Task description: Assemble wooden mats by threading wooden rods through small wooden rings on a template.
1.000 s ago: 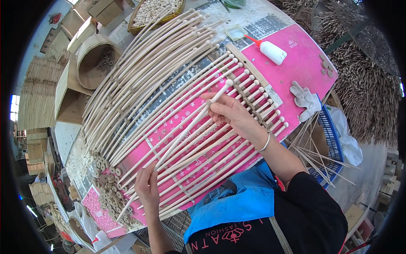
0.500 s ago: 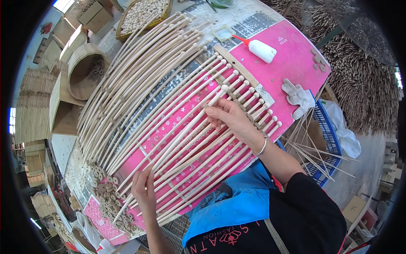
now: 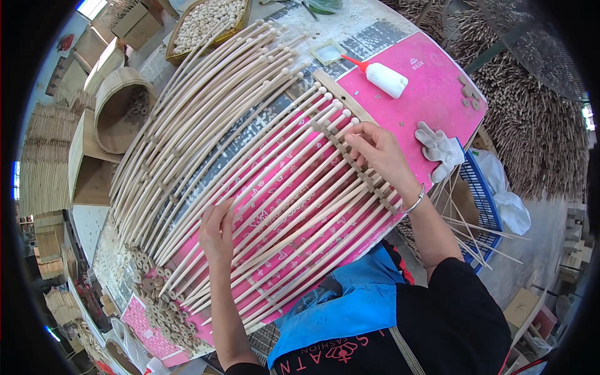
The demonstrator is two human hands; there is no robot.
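A row of long pale wooden sticks (image 3: 300, 209) lies slanting across the pink patterned sheet, with round wooden balls on their upper right ends. Small brown wooden discs (image 3: 340, 147) sit in a line around the sticks just below those ends. My right hand (image 3: 381, 153) bends over the ball ends, its thumb and fingers closing round one stick's tip and hiding several balls. Lower left, my left hand (image 3: 217, 228) has curled fingers pinched at a stick farther down its length. Its fingertips partly cover that stick.
Beyond the row lies a large batch of sticks with balls and discs (image 3: 181, 147). Loose discs (image 3: 156, 294) heap at lower left. A wooden bar (image 3: 344, 97), white glue bottle (image 3: 386, 79), glove (image 3: 439, 149), blue basket (image 3: 487, 206) and ball-filled tray (image 3: 209, 25) stand around.
The raised stick has come down among the row. My right hand has moved right, over the ball ends. My left hand has moved up and slightly right.
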